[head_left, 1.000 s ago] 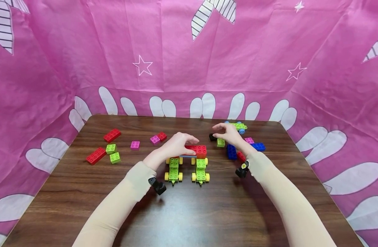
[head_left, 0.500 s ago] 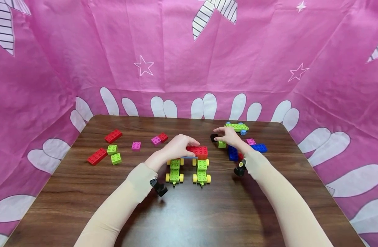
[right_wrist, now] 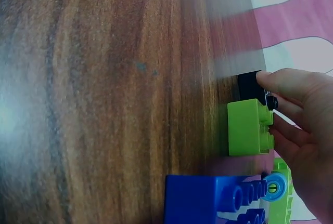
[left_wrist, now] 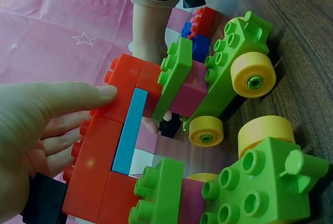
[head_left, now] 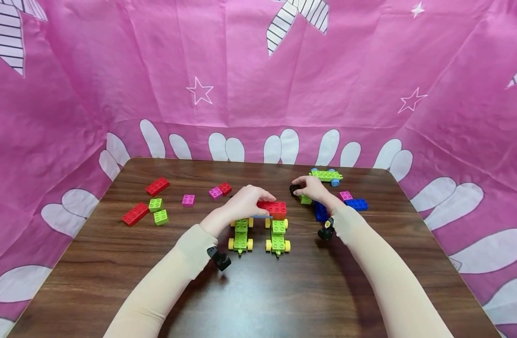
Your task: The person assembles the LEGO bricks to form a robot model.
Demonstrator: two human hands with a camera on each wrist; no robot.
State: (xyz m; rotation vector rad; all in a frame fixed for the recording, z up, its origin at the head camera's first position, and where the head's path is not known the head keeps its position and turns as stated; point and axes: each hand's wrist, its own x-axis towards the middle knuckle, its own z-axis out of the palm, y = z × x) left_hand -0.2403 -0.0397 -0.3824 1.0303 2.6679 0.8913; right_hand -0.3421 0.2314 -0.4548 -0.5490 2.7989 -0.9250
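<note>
The left hand (head_left: 247, 202) curls its thumb and fingers around the red bricks (head_left: 277, 209) topping a bridge-like build, where a light blue piece (left_wrist: 130, 133) also shows. Beneath, two green wheeled bases (head_left: 278, 241) with yellow wheels stand on the dark wooden surface (head_left: 258, 291). The right hand (head_left: 315, 188), partly closed, pinches a black brick (right_wrist: 250, 86) just beside a lime-green brick (right_wrist: 245, 128), near a blue brick (right_wrist: 190, 198).

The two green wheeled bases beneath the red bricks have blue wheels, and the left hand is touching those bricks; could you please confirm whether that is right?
Not quite: the wheels on the two green wheeled bases are yellow, not blue, as the left wrist view shows. The left hand is touching the red bricks above them.
</note>
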